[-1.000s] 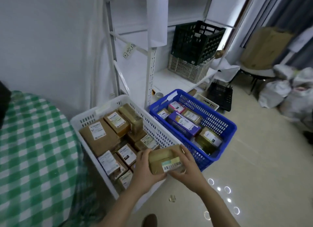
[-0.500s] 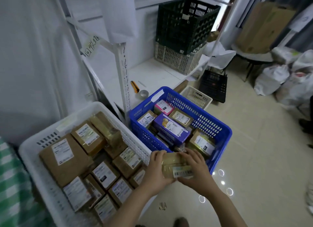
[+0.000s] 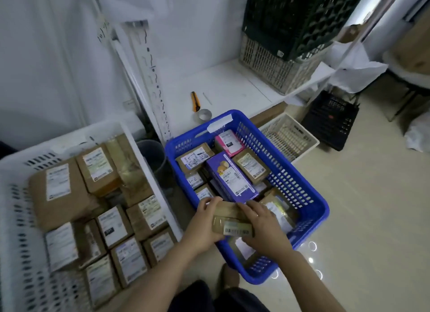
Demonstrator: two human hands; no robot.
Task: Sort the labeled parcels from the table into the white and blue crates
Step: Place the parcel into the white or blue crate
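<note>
Brown and tape-wrapped, the parcel (image 3: 229,219) hangs crosswise, long axis left to right, over the near end of the blue crate (image 3: 302,186), the left hand (image 3: 204,226) gripping its left end, the right hand (image 3: 264,229) its right.

The pale glossy floor (image 3: 363,195) carries a large white crate (image 3: 14,218) on the left and a blue crate (image 3: 286,179) just to its right, with a grey bin (image 3: 152,153) standing between them at the back. Behind the blue crate sit a small beige crate (image 3: 288,137) and a black crate (image 3: 330,121). A low white shelf (image 3: 232,83) bears an orange utility knife (image 3: 195,101), a tape roll (image 3: 204,114) near its front edge, and a beige basket (image 3: 272,67) with a dark green crate (image 3: 297,18) stacked on it.
</note>
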